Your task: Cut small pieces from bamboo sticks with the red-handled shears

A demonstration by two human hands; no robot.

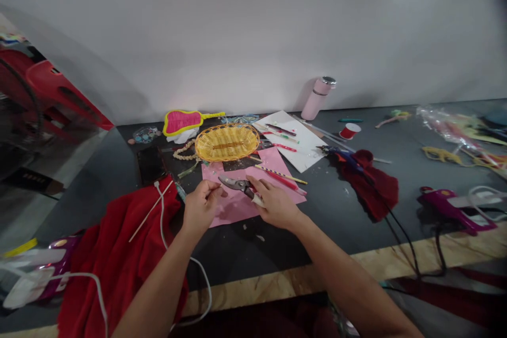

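Pruners (236,184) were grasped in the right hand (274,202) over the pink paper (242,209), pointing toward the left hand (200,205), which was curled in a pinch; whether it held anything could not be told.

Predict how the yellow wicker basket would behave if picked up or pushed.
The basket is probably light, given its woven walls. It likely keeps its shape, as its oval rim looks even. Being broad, it would probably slide, not roll, when pushed.

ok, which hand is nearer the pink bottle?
Right. The right hand is on the near side of the bottle, somewhat left; the left hand is farther left.
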